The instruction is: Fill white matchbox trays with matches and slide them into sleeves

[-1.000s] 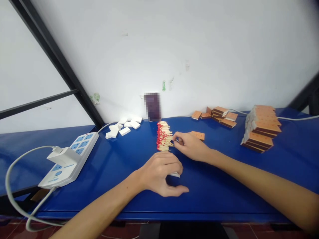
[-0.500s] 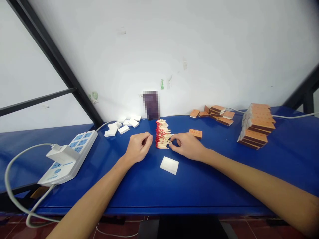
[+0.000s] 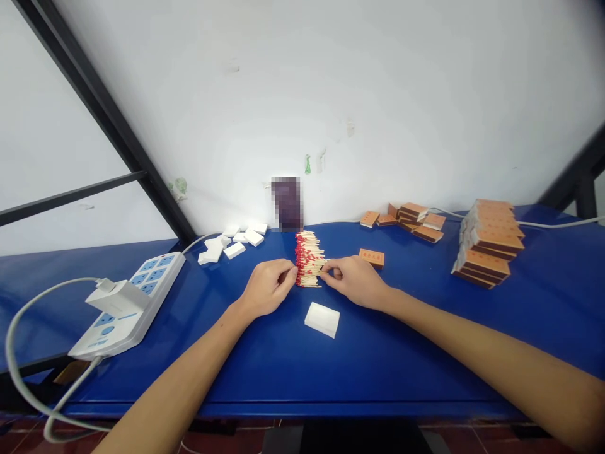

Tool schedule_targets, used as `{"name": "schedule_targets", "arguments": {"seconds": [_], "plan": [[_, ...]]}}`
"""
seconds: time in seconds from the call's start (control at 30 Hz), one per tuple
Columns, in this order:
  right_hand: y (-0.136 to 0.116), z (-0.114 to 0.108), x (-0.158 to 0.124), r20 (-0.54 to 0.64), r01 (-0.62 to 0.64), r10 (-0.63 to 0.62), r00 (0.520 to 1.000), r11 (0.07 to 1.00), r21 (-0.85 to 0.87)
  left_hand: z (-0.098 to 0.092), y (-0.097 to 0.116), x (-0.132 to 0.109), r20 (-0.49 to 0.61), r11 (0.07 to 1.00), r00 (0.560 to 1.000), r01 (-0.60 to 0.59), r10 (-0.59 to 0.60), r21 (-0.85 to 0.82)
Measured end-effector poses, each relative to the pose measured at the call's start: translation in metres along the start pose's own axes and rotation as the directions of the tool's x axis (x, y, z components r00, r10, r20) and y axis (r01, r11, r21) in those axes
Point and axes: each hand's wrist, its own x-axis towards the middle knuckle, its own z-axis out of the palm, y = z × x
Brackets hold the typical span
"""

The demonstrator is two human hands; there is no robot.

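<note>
A long pile of matches (image 3: 309, 258) lies on the blue table, red heads mostly to the left and pale sticks to the right. My left hand (image 3: 269, 287) is closed at the red-head side, its fingertips at the pile's edge; whatever they hold, if anything, is hidden. On the stick side, my right hand (image 3: 354, 280) has thumb and forefinger pinched together at the match ends, on matches too small to separate. In front of the pile lies a white matchbox tray (image 3: 322, 320). An orange matchbox (image 3: 372, 258) sits just behind my right hand.
Several white trays (image 3: 235, 250) lie scattered at the back left. Loose orange matchbox sleeves (image 3: 428, 234) rest by the wall, and stacked matchboxes (image 3: 491, 243) stand at the right. A power strip (image 3: 127, 306) with a plugged-in adapter and cable occupies the left. A pixelated dark object (image 3: 288, 203) leans on the wall.
My left hand has moved right to the red heads. The right thumb and forefinger have closed together at the stick ends. The view has tipped slightly upward.
</note>
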Motion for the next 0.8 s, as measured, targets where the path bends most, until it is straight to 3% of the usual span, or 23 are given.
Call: {"name": "schedule_targets", "arguments": {"seconds": [0.33,0.53,0.8], "plan": [[0.001,-0.006,-0.007,0.036,0.007,-0.010,0.999,0.997,0.078,-0.004,-0.006,0.000,-0.004,0.999,1.000,-0.001,0.001,0.044],[0.002,-0.013,-0.018,0.108,0.121,-0.139,0.984,0.980,0.156,-0.007,-0.006,-0.001,0.017,0.999,1.000,-0.022,0.021,0.043],[-0.001,-0.011,-0.019,0.128,0.206,-0.211,0.969,0.977,0.048,-0.007,-0.004,-0.001,0.027,0.999,0.999,-0.045,0.044,0.032]]}}
